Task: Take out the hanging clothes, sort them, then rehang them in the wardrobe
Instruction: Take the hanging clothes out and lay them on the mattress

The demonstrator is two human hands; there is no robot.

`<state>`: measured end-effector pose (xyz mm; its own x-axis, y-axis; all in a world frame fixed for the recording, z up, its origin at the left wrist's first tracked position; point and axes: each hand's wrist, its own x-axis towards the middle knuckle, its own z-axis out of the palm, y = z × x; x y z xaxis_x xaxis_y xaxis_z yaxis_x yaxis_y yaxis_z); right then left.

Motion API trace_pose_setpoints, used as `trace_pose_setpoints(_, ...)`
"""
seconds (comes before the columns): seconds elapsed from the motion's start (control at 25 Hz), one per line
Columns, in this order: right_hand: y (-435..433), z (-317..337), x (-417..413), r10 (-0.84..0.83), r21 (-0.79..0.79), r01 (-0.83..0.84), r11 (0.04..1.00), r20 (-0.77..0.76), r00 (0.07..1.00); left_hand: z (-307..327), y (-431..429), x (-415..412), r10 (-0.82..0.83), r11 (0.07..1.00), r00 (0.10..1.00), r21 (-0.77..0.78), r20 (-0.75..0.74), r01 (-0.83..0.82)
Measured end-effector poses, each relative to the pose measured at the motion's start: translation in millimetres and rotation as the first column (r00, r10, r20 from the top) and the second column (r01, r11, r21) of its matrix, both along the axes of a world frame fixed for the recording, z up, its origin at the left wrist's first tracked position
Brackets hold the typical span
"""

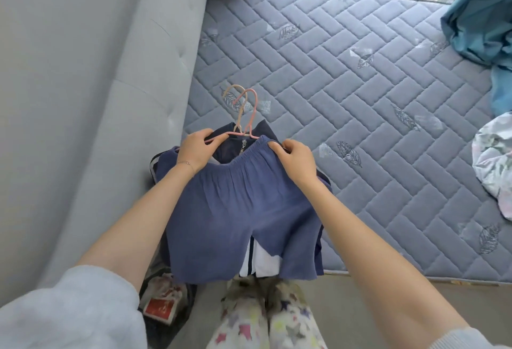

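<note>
Spreading from 12 to 4 o'clock as a quilted blue-grey mattress (360, 99), flat, stitched in a slanted brick pattern with leaf motifs. Rising along 8 to 11 o'clock as a pale grey padded headboard (83, 71), smooth fabric with tufted dimples, meeting the mattress in a straight seam. Hanging at centre as blue crinkled shorts (243, 224) with a gathered elastic waistband, legs draping toward 6 o'clock over a white garment (260, 263) with a dark stripe. Bunching at 2 o'clock as a teal curtain (482, 22), folds spilling onto the mattress. Crumpling at 3 o'clock as a floral cloth (493, 160), well apart from the shorts. Peeking out just behind the waistband as a dark navy jacket (266, 130) with a metal zip. Gripping the waistband's right corner with the right hand (296, 160), fingers curled over the elastic. Pinching the thin pink arm of the hangers (243, 116) with the left hand (194, 152), thumb and fingers closed on it; two slim hooks, one pink and one beige, curving toward 12 o'clock over the mattress. Leaving open quilted surface from the hooks out to the curtain and the floral cloth. Running the mattress's near edge toward 5 o'clock, above a strip of plain floor (374, 301).
</note>
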<state>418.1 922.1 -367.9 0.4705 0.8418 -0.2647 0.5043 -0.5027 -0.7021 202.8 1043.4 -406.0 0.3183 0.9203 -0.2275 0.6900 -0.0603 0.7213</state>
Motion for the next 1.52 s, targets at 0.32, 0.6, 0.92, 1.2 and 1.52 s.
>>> trace_pose_setpoints(0.32, 94, -209, 47, -0.126, -0.018, 0.125, 0.992, -0.049, 0.991, -200, 87, 55, 0.051, 0.996, 0.997, 0.070, 0.061, -0.055)
trace_pose_setpoints(0.6, 106, -289, 52, -0.141, 0.032, 0.143, 0.989, -0.073, 0.987, -287, 101, 61, 0.022, 0.985, 0.999, 0.170, 0.032, -0.027)
trace_pose_setpoints(0.92, 73, -168, 13, 0.167, 0.139, -0.192, 0.972, 0.168, 0.971, -159, 57, 39, -0.016, 0.941, 1.000, 0.339, -0.013, 0.020)
trace_pose_setpoints(1.2, 20, -16, -26, 0.274, 0.229, -0.306, 0.924, 0.161, 0.948, -11, -43, 0, 0.176, 0.914, 0.982, 0.359, 0.065, -0.188)
trace_pose_setpoints(1.52, -61, 89, -115, 0.584, 0.274, -0.591, 0.759, 0.114, 0.804, 89, -197, -81, 0.509, 0.769, 0.860, 0.429, 0.040, -0.475)
